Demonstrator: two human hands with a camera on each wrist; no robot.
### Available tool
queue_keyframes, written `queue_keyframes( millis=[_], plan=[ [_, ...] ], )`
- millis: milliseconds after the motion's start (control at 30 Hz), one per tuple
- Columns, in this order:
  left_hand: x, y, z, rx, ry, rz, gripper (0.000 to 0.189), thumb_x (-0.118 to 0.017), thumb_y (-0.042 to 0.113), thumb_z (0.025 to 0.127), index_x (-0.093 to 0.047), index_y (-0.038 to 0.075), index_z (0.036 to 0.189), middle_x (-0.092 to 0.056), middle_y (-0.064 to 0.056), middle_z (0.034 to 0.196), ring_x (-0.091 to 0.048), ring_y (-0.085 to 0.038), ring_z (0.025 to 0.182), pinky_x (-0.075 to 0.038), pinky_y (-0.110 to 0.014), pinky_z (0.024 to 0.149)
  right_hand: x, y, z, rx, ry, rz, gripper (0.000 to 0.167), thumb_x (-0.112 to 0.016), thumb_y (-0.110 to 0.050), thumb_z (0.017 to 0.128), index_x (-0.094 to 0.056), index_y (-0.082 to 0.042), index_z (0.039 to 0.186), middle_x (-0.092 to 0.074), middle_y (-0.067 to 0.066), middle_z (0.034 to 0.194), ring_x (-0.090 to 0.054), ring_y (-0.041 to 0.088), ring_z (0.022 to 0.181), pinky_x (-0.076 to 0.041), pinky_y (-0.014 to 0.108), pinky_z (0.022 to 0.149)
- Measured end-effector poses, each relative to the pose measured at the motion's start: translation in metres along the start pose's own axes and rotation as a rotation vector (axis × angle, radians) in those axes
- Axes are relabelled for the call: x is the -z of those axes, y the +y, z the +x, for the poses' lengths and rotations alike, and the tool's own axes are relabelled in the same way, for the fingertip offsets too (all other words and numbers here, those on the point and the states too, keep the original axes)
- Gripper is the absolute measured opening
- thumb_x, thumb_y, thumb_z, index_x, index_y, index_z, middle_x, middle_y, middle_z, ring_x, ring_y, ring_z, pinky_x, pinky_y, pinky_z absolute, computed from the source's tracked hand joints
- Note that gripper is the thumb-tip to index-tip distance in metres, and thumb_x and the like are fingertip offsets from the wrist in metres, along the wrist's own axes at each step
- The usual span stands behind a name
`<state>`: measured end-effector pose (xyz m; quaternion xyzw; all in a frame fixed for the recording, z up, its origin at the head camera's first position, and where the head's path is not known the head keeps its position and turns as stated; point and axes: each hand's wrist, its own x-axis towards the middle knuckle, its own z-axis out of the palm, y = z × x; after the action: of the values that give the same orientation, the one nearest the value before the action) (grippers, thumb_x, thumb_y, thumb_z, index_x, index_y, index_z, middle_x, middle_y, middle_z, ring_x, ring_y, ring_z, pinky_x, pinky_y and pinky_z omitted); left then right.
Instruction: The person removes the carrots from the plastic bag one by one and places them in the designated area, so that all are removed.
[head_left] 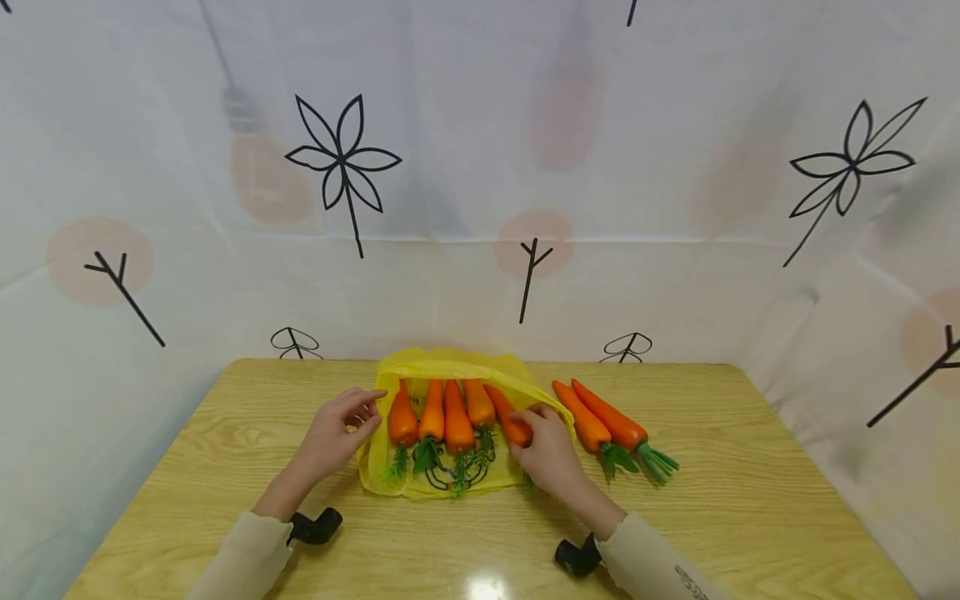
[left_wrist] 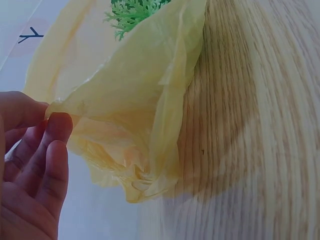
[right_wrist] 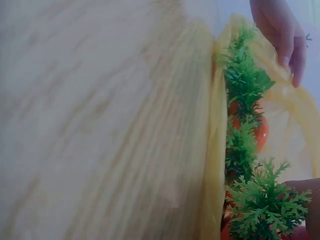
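A yellow plastic bag [head_left: 457, 367] lies on its side with its mouth wide, a black line drawing on it. Several orange toy carrots [head_left: 459, 427] lie side by side in it, tips pointing away and green tops towards me. My left hand [head_left: 333, 429] pinches the bag's left edge between thumb and fingers, as the left wrist view confirms. At the right end of the row, my right hand [head_left: 553, 450] grips another carrot [head_left: 502, 407] inside the mouth. Leafy tops [right_wrist: 265, 202] line the bag's edge in the right wrist view.
Two more carrots [head_left: 611, 412] lie on the wooden table [head_left: 420, 550] just right of the bag. A white patterned cloth [head_left: 450, 167] hangs behind the table and along its sides. Black camera mounts [head_left: 317, 527] sit at both wrists.
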<state>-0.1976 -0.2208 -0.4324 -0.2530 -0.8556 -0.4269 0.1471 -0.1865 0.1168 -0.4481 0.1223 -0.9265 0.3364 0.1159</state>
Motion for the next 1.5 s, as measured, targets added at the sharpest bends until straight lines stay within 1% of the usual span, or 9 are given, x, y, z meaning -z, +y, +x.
queue_keyframes(
  millis=[133, 367, 500, 667, 867, 1000, 1167, 1300, 1500],
  plan=[
    [0.001, 0.000, 0.000, 0.002, 0.002, 0.003, 0.035, -0.070, -0.004, 0.090, -0.068, 0.003, 0.124, -0.058, 0.004, 0.089, -0.061, -0.010, 0.079, -0.055, -0.028, 0.066, 0.005, -0.002, 0.000, -0.030, -0.022, 0.044, 0.035, -0.078, -0.004, 0.076, -0.073, -0.006, 0.111, -0.059, 0.018, 0.117, -0.058, 0.033, 0.102, -0.051, 0.045, 0.079],
    [0.002, 0.000, 0.001, 0.006, 0.006, 0.010, 0.034, -0.070, -0.003, 0.089, -0.068, 0.003, 0.123, -0.058, 0.004, 0.089, -0.061, -0.010, 0.078, -0.055, -0.027, 0.066, 0.016, -0.007, -0.004, -0.004, 0.025, 0.064, 0.036, -0.078, -0.007, 0.074, -0.074, -0.007, 0.110, -0.056, 0.008, 0.108, -0.053, 0.023, 0.087, -0.043, 0.033, 0.065],
    [0.002, 0.001, 0.000, 0.007, 0.007, 0.009, 0.034, -0.070, -0.003, 0.089, -0.068, 0.003, 0.123, -0.058, 0.005, 0.089, -0.061, -0.010, 0.078, -0.055, -0.028, 0.066, 0.026, -0.010, -0.008, -0.010, 0.010, 0.083, 0.037, -0.078, -0.006, 0.075, -0.074, -0.010, 0.112, -0.056, 0.006, 0.109, -0.050, 0.020, 0.083, -0.042, 0.031, 0.064],
    [0.002, 0.000, 0.001, 0.007, 0.005, 0.022, 0.034, -0.071, -0.002, 0.090, -0.068, 0.004, 0.124, -0.058, 0.005, 0.090, -0.061, -0.011, 0.079, -0.055, -0.028, 0.067, 0.042, -0.016, -0.013, -0.004, -0.025, 0.183, 0.034, -0.076, -0.003, 0.079, -0.074, -0.009, 0.112, -0.056, 0.004, 0.109, -0.049, 0.017, 0.076, -0.043, 0.028, 0.060],
    [0.003, 0.001, 0.001, 0.006, 0.002, 0.023, 0.034, -0.070, -0.002, 0.090, -0.068, 0.003, 0.123, -0.058, 0.004, 0.090, -0.062, -0.011, 0.079, -0.055, -0.028, 0.066, 0.056, -0.013, -0.015, 0.043, -0.043, 0.285, 0.032, -0.074, 0.001, 0.080, -0.074, -0.009, 0.110, -0.057, 0.001, 0.108, -0.056, 0.016, 0.084, -0.054, 0.026, 0.070],
    [0.003, 0.000, 0.001, 0.003, 0.004, 0.017, 0.034, -0.071, -0.002, 0.090, -0.068, 0.003, 0.123, -0.058, 0.004, 0.089, -0.062, -0.011, 0.079, -0.055, -0.028, 0.066, 0.065, -0.005, -0.016, 0.086, -0.084, 0.369, 0.031, -0.073, 0.000, 0.083, -0.073, -0.009, 0.112, -0.058, 0.004, 0.110, -0.059, 0.023, 0.091, -0.056, 0.028, 0.072],
    [0.002, -0.001, 0.000, 0.005, 0.002, 0.015, 0.034, -0.070, -0.003, 0.090, -0.068, 0.003, 0.123, -0.058, 0.004, 0.090, -0.061, -0.010, 0.079, -0.055, -0.027, 0.066, 0.081, 0.010, -0.020, 0.033, -0.176, 0.469, 0.030, -0.072, -0.006, 0.089, -0.071, -0.012, 0.119, -0.058, 0.007, 0.120, -0.057, 0.030, 0.102, -0.055, 0.030, 0.078],
    [0.002, -0.001, -0.001, 0.011, 0.007, 0.013, 0.035, -0.070, -0.003, 0.090, -0.068, 0.003, 0.124, -0.058, 0.004, 0.090, -0.061, -0.011, 0.079, -0.055, -0.027, 0.066, 0.095, 0.023, -0.021, 0.002, -0.231, 0.537, 0.031, -0.071, -0.011, 0.093, -0.068, -0.010, 0.124, -0.055, 0.012, 0.126, -0.056, 0.032, 0.105, -0.056, 0.033, 0.076],
    [0.002, -0.001, -0.001, 0.008, 0.008, 0.011, 0.034, -0.071, -0.004, 0.089, -0.068, 0.003, 0.123, -0.058, 0.004, 0.089, -0.061, -0.010, 0.078, -0.055, -0.027, 0.067, 0.116, 0.041, -0.024, 0.016, -0.249, 0.660, 0.034, -0.064, -0.008, 0.097, -0.062, 0.001, 0.129, -0.055, 0.011, 0.128, -0.058, 0.021, 0.106, -0.054, 0.030, 0.079]
  ],
)
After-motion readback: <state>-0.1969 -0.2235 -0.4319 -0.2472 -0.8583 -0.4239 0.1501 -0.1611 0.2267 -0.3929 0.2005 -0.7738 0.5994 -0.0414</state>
